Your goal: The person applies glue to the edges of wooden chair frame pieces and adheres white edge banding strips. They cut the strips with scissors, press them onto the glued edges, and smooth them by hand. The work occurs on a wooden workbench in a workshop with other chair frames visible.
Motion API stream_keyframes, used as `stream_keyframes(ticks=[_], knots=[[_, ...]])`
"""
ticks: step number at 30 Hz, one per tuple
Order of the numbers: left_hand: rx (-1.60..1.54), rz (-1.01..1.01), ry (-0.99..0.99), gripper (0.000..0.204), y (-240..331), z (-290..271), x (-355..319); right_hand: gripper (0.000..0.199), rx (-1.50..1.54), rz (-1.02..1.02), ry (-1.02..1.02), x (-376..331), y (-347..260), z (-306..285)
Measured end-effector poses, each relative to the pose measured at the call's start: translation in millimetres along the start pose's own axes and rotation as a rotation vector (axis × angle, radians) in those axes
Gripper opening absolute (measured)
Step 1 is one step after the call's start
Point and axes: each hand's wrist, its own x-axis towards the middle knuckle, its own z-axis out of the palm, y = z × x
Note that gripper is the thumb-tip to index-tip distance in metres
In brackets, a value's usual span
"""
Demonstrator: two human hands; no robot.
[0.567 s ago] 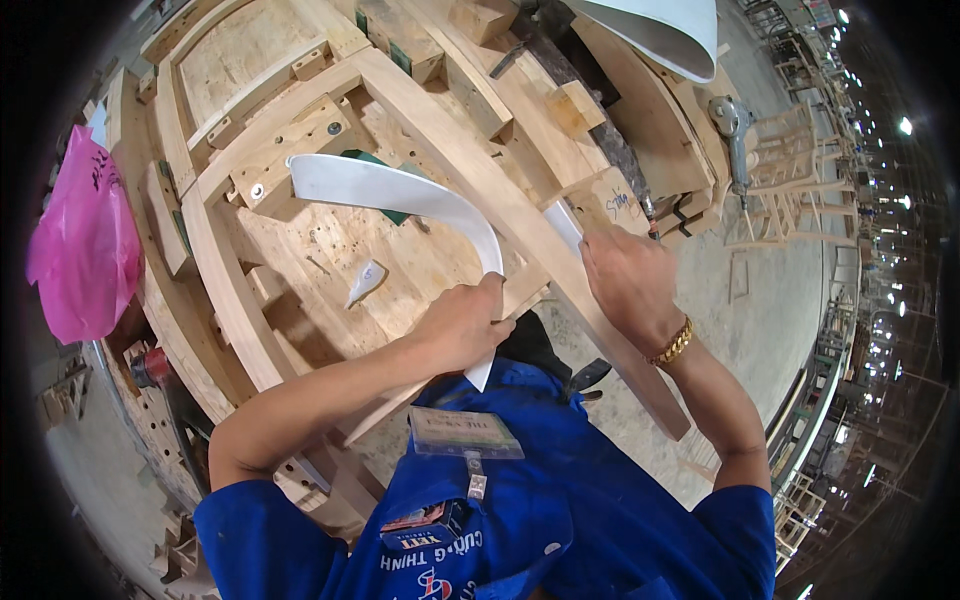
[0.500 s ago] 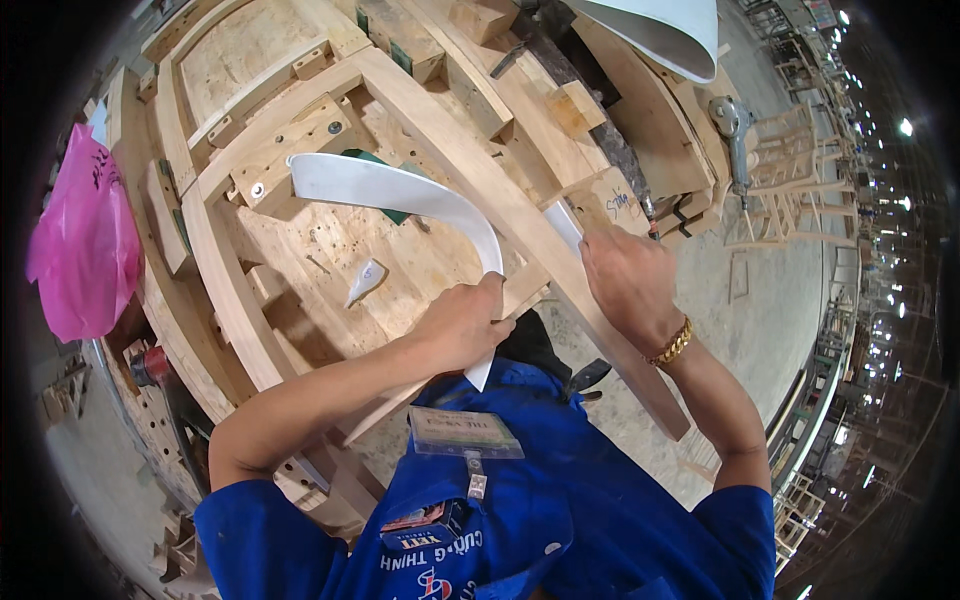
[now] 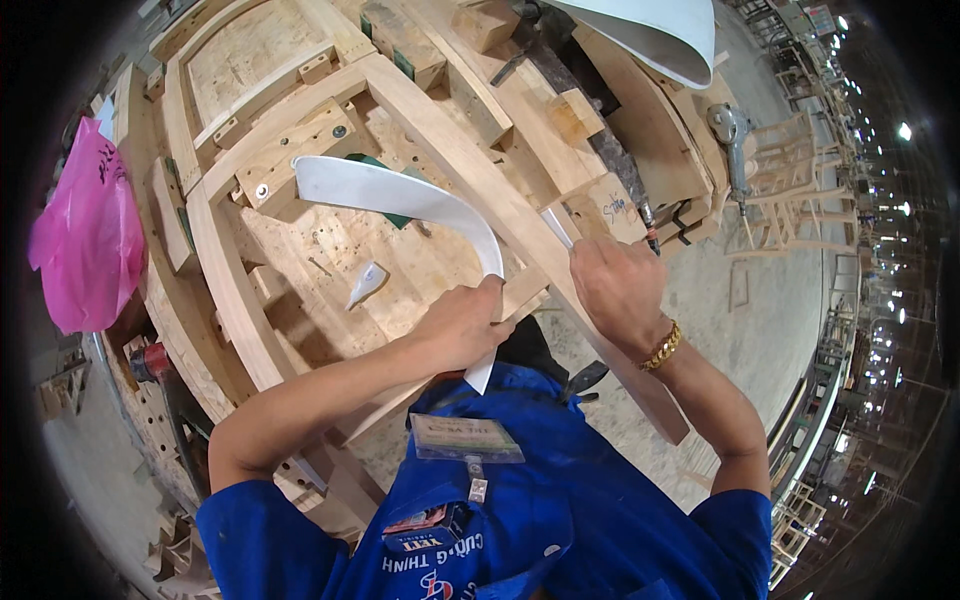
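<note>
My left hand [image 3: 462, 328] is closed around a long white flexible strip [image 3: 410, 198]. The strip arcs over the wooden frame's opening and its pointed tail hangs below my fingers. My right hand [image 3: 618, 290] is closed in a fist against the right wooden rail [image 3: 530, 235]. A narrow white piece [image 3: 558, 228] runs into that fist beside the rail; whether it belongs to the same strip is hidden. Between the rails, on the plywood base, lies a small white pointed bottle [image 3: 367, 284].
Wooden blocks, one a drilled block [image 3: 295, 160], surround the curved wooden frame [image 3: 228, 270]. A pink plastic bag [image 3: 88, 240] hangs at the left. A large curled white sheet [image 3: 660, 35], a grey power tool [image 3: 731, 135] and a dark metal bar clamp [image 3: 625, 170] are at the right.
My right hand has shifted slightly left and down along the rail. My left hand stays on the white strip, which has hardly moved.
</note>
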Motion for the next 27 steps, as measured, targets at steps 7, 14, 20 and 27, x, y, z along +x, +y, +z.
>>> stream_keyframes(ticks=[7,14,20,27], knots=[[0.019,0.038,0.024,0.04,-1.6,1.3,1.2,0.006,-0.037,-0.024,0.019,1.0,-4.1,-4.5],[-0.162,0.055,-0.017,0.052,-7.2,-5.6,-0.2,0.008,0.01,-0.001,0.013,-2.6,-3.9,-1.2],[-0.469,-0.006,0.109,0.038,-35.5,-26.8,4.6,0.015,0.237,0.181,0.057,-27.8,8.2,-35.2],[-1.446,-0.118,-0.059,0.044,-34.8,5.0,63.9,0.022,1.226,0.942,-0.137,-140.7,95.1,-58.5]])
